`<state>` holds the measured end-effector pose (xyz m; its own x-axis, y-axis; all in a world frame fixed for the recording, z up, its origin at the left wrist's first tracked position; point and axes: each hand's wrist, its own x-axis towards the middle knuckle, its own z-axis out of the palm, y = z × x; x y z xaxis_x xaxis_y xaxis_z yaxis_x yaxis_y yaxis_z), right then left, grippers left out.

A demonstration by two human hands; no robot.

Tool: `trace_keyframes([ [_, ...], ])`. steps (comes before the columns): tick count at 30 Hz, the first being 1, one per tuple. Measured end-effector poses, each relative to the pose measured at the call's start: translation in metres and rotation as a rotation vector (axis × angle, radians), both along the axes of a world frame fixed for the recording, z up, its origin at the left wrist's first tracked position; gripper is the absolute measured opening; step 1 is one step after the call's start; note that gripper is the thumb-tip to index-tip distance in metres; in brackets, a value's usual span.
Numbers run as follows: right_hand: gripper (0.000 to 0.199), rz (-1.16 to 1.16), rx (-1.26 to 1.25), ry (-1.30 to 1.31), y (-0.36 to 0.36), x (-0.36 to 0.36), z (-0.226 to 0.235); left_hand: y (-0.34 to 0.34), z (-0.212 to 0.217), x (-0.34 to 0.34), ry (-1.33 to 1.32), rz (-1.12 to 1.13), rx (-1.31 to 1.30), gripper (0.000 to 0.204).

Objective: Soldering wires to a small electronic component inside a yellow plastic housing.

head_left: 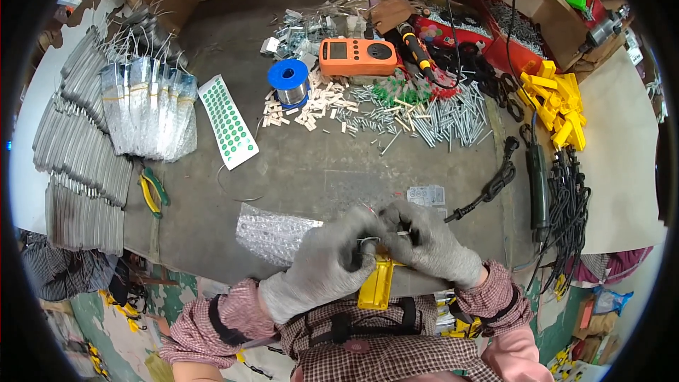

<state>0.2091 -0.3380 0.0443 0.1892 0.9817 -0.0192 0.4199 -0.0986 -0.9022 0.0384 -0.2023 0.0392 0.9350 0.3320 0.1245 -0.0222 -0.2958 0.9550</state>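
Observation:
My hands wear grey gloves and come close together at the table's front edge. My left hand (pixel 327 258) is closed, its fingertips bunched beside a short pale wire end (pixel 368 240). Closed too is my right hand (pixel 433 246), thumb and fingers pinched around something small that I cannot make out. Just below the fingers is a yellow plastic housing half (pixel 376 284), its hollow side facing up. Which hand supports it is hidden by the gloves. A bubble-wrap bag (pixel 272 232) lies next to my left hand; clear printed labels (pixel 426 195) lie beyond my right.
Flat grey strips (pixel 85 170) and bagged parts (pixel 148 110) are stacked left, near pliers (pixel 151 191) and a green-dotted sticker sheet (pixel 228 122). A solder spool (pixel 288 85), orange meter (pixel 358 57) and loose screws (pixel 442 119) lie far. Yellow housings (pixel 555 102) and black cords (pixel 566 194) sit right.

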Motion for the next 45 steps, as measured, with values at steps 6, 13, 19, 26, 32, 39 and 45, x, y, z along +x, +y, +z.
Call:
trace_keyframes([
  [6, 0.018, 0.083, 0.251, -0.243, 0.003, 0.001, 0.005, 0.009, 0.004, 0.0, 0.182, -0.037, -0.691, 0.037],
  [13, 0.015, 0.066, 0.105, 0.048, 0.001, 0.004, -0.003, 0.004, 0.009, -0.001, 0.137, -0.095, -0.043, 0.072],
  [19, 0.018, 0.083, 0.164, -0.221, -0.005, 0.001, 0.013, 0.005, 0.009, 0.003, 0.066, -0.072, -0.66, 0.07],
  [26, 0.031, -0.081, 0.186, -0.446, -0.006, -0.012, 0.014, -0.006, -0.009, 0.003, 0.062, 0.048, -0.123, 0.065],
  [32, 0.034, -0.034, 0.136, -0.472, -0.008, -0.009, 0.019, -0.006, 0.003, 0.009, -0.089, 0.097, 0.178, 0.066],
  [39, 0.018, -0.014, -0.08, 0.076, 0.001, 0.008, 0.003, -0.003, 0.001, 0.001, -0.041, -0.015, 0.507, 0.062],
  [45, 0.017, 0.129, 0.182, -0.813, -0.002, 0.004, 0.019, 0.014, -0.002, 0.008, 0.02, 0.018, -0.33, 0.07],
])
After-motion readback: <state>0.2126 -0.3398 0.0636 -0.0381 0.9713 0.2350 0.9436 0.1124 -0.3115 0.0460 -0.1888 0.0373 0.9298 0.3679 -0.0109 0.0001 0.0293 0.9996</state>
